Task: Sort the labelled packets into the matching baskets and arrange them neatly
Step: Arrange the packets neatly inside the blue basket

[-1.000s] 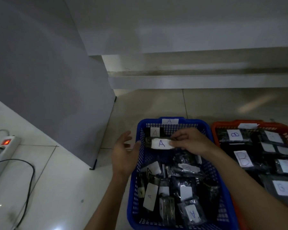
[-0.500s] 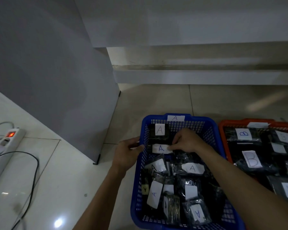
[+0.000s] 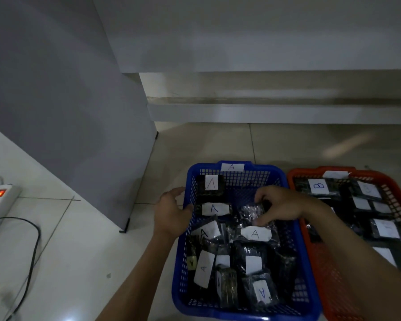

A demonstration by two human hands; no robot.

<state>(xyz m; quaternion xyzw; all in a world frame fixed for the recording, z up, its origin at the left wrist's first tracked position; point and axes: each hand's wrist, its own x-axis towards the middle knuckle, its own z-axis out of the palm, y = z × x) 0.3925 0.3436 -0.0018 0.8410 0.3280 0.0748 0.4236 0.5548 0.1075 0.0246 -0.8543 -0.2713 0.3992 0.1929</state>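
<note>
Blue perforated plastic formed the basket [image 3: 292,246] marked A, on the tiled floor beside the red basket [image 3: 310,239] of B packets. Arranging looked to be the step in hand: the right hand [image 3: 279,206] pinched a crinkly clear-wrapped dark packet [image 3: 251,212] inside the blue basket, fingers curled around it, while the left hand [image 3: 171,212] rested on the rim, fingers loosely spread. Two A packets [image 3: 214,208] lay aligned at the far left; next, this one likely needed setting flat beside them, label up
</note>
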